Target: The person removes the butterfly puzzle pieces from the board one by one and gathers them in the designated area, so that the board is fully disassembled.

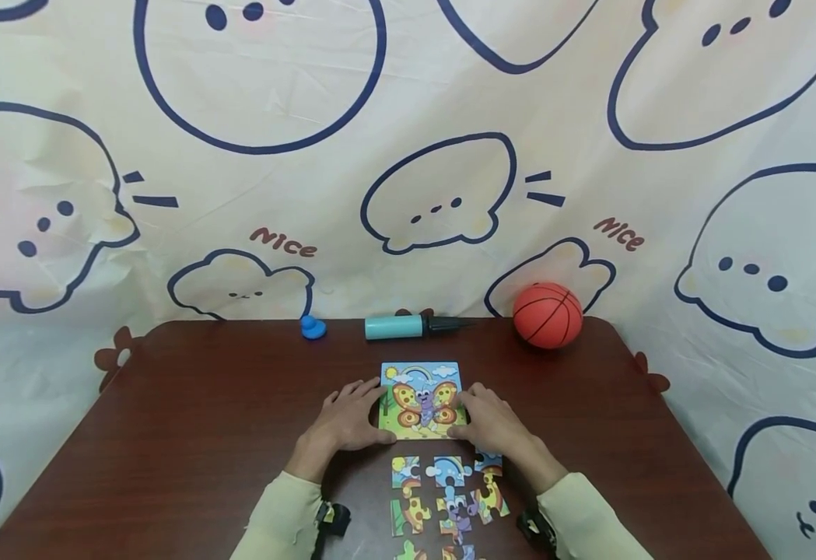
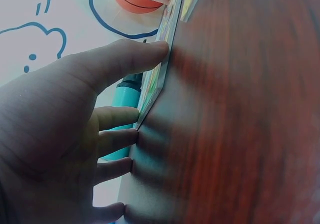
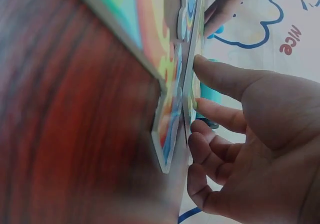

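A square butterfly puzzle board [image 1: 425, 400] lies flat on the brown table between my two hands. At its left edge is my left hand [image 1: 348, 416], thumb and fingers spread and fairly straight; the left wrist view shows the thumb and fingertips by the board's edge [image 2: 154, 82]. My right hand [image 1: 497, 424] touches the opposite edge with thumb and index finger, while its other fingers bend loosely in the right wrist view. Loose jigsaw pieces lie nearer to me, among them a rainbow piece [image 1: 450, 470], a sun piece [image 1: 405, 471] and a purple butterfly-body piece [image 1: 458, 513].
Along the table's back edge are a blue knob-shaped object [image 1: 313, 327], a teal hand pump [image 1: 395, 327] with a black nozzle, and a small red basketball [image 1: 548, 315]. A cartoon-printed cloth [image 1: 337, 194] hangs behind the table [image 1: 190, 435].
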A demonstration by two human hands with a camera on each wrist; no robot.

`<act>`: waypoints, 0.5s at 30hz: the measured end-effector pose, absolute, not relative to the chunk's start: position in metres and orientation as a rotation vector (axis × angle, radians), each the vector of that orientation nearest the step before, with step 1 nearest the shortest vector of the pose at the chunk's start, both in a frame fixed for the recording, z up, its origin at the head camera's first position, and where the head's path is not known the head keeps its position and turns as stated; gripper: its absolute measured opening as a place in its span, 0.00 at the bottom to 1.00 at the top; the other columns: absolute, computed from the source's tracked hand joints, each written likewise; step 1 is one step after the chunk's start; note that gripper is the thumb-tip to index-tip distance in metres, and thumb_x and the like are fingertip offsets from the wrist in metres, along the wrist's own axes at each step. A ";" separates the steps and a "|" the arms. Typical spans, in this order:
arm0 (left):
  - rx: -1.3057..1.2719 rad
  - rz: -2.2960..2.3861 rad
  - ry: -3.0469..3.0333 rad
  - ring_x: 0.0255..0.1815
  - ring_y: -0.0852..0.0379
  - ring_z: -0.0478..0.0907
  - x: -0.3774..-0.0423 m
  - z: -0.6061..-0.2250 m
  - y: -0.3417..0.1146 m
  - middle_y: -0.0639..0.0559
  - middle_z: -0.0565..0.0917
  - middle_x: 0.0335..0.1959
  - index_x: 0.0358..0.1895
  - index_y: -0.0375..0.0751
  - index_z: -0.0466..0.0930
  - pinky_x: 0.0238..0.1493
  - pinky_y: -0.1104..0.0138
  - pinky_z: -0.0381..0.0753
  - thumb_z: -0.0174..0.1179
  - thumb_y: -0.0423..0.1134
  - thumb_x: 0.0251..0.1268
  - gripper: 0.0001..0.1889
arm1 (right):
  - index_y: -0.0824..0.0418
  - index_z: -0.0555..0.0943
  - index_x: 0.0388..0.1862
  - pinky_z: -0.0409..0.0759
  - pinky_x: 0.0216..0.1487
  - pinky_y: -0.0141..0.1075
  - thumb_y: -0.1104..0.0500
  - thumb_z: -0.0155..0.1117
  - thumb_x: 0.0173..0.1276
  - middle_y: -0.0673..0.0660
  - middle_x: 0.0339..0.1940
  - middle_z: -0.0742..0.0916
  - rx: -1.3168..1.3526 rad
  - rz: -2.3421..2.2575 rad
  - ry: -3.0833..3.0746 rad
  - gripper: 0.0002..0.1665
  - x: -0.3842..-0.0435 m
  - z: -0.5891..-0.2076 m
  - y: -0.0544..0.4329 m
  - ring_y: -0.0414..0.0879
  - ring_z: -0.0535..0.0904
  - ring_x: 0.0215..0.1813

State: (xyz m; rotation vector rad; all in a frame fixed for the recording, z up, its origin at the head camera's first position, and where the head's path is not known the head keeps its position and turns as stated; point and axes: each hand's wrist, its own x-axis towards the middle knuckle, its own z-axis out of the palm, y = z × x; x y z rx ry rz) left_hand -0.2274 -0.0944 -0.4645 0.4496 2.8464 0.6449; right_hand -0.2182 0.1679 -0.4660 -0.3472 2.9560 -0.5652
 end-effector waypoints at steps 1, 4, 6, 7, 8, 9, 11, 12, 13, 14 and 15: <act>0.450 0.643 2.846 0.76 0.40 0.55 -0.227 -0.464 -0.094 0.47 0.62 0.75 0.71 0.48 0.66 0.71 0.38 0.52 0.69 0.62 0.48 0.46 | 0.52 0.81 0.48 0.74 0.40 0.40 0.45 0.74 0.56 0.50 0.43 0.77 -0.347 -0.582 2.955 0.23 -0.218 -0.466 0.168 0.43 0.70 0.40; 0.450 0.637 2.844 0.76 0.41 0.55 -0.228 -0.464 -0.094 0.48 0.62 0.76 0.72 0.48 0.65 0.71 0.38 0.52 0.69 0.62 0.48 0.46 | 0.53 0.80 0.48 0.75 0.40 0.38 0.47 0.75 0.56 0.49 0.41 0.78 -0.342 -0.624 2.956 0.24 -0.217 -0.464 0.166 0.42 0.71 0.39; 0.453 0.634 2.846 0.76 0.41 0.55 -0.228 -0.464 -0.094 0.48 0.62 0.76 0.72 0.48 0.65 0.71 0.38 0.52 0.69 0.62 0.48 0.46 | 0.55 0.79 0.48 0.74 0.38 0.37 0.49 0.76 0.55 0.49 0.39 0.78 -0.349 -0.662 2.952 0.24 -0.217 -0.462 0.165 0.42 0.71 0.37; 0.448 0.633 2.842 0.76 0.41 0.55 -0.228 -0.464 -0.094 0.48 0.62 0.76 0.72 0.49 0.65 0.71 0.38 0.51 0.69 0.62 0.48 0.46 | 0.55 0.79 0.48 0.74 0.37 0.37 0.50 0.76 0.55 0.49 0.37 0.78 -0.350 -0.682 2.948 0.24 -0.218 -0.462 0.164 0.42 0.71 0.35; 0.450 0.636 2.843 0.76 0.41 0.55 -0.229 -0.464 -0.094 0.48 0.62 0.76 0.72 0.49 0.65 0.71 0.38 0.51 0.69 0.62 0.48 0.46 | 0.55 0.79 0.47 0.73 0.36 0.36 0.51 0.76 0.54 0.48 0.36 0.78 -0.352 -0.701 2.942 0.24 -0.218 -0.461 0.163 0.41 0.72 0.34; 0.448 0.636 2.842 0.76 0.41 0.55 -0.229 -0.464 -0.094 0.48 0.62 0.76 0.72 0.49 0.65 0.71 0.38 0.51 0.69 0.62 0.48 0.46 | 0.55 0.79 0.47 0.73 0.35 0.35 0.52 0.77 0.54 0.48 0.34 0.78 -0.353 -0.718 2.936 0.24 -0.218 -0.461 0.163 0.41 0.72 0.33; 0.447 0.636 2.840 0.76 0.41 0.54 -0.229 -0.464 -0.095 0.48 0.62 0.76 0.72 0.49 0.65 0.71 0.38 0.51 0.69 0.62 0.48 0.46 | 0.56 0.78 0.45 0.72 0.33 0.34 0.53 0.77 0.53 0.48 0.32 0.78 -0.359 -0.740 2.927 0.23 -0.219 -0.461 0.162 0.41 0.72 0.31; 0.447 0.635 2.840 0.76 0.41 0.54 -0.229 -0.464 -0.095 0.48 0.62 0.76 0.72 0.49 0.65 0.71 0.38 0.51 0.69 0.62 0.47 0.46 | 0.56 0.77 0.45 0.72 0.32 0.33 0.53 0.77 0.53 0.48 0.32 0.78 -0.363 -0.747 2.923 0.23 -0.219 -0.461 0.162 0.40 0.72 0.31; 0.443 0.629 2.837 0.76 0.41 0.54 -0.229 -0.464 -0.095 0.48 0.61 0.76 0.72 0.49 0.65 0.71 0.38 0.51 0.69 0.62 0.48 0.46 | 0.55 0.77 0.45 0.72 0.32 0.33 0.54 0.77 0.53 0.47 0.31 0.78 -0.362 -0.750 2.921 0.23 -0.219 -0.462 0.162 0.40 0.72 0.30; 0.443 0.629 2.838 0.76 0.41 0.54 -0.229 -0.464 -0.095 0.48 0.61 0.76 0.72 0.49 0.65 0.71 0.38 0.51 0.69 0.62 0.48 0.46 | 0.55 0.77 0.45 0.72 0.32 0.32 0.54 0.77 0.53 0.47 0.31 0.78 -0.360 -0.757 2.917 0.23 -0.220 -0.462 0.162 0.40 0.72 0.30; 0.439 0.625 2.836 0.77 0.41 0.54 -0.230 -0.464 -0.095 0.49 0.61 0.76 0.72 0.50 0.65 0.72 0.39 0.51 0.69 0.62 0.48 0.46 | 0.55 0.76 0.46 0.72 0.31 0.32 0.54 0.77 0.53 0.47 0.31 0.79 -0.358 -0.764 2.914 0.24 -0.220 -0.463 0.162 0.40 0.72 0.30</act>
